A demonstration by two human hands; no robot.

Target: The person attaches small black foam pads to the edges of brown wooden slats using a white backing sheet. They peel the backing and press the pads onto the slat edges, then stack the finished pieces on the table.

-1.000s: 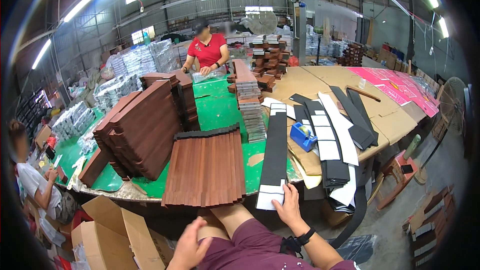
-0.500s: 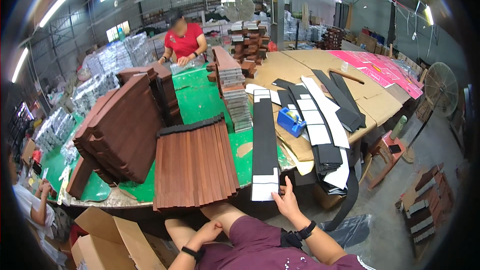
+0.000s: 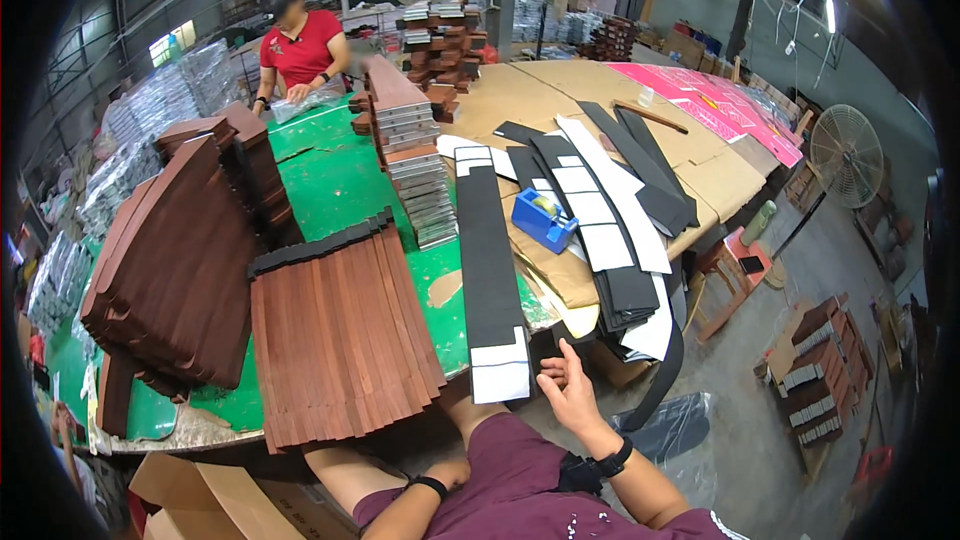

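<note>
My right hand (image 3: 570,392) is open, fingers apart, just right of the near end of a long black strip (image 3: 490,260). A narrow gap shows between them. The strip lies flat on the table, with white patches at both ends; its near end juts past the edge. My left hand (image 3: 452,472) rests on my lap, loosely closed, with nothing seen in it. To the strip's right are a blue tape dispenser (image 3: 543,222) and a pile of black strips and white sheets (image 3: 625,290). A row of reddish-brown slats (image 3: 340,330) with dark far ends lies to its left.
Brown boards (image 3: 175,270) stand stacked on the green tabletop (image 3: 320,175), near a tall pile of slats (image 3: 415,160). An open carton (image 3: 215,500) sits below the front edge. A person in red (image 3: 302,48) works across the table. A fan (image 3: 846,155) stands right.
My right hand has come away from the strip's white near end, where it was touching. The whole view has shifted, so the table's things appear farther left. My left hand stays on my lap.
</note>
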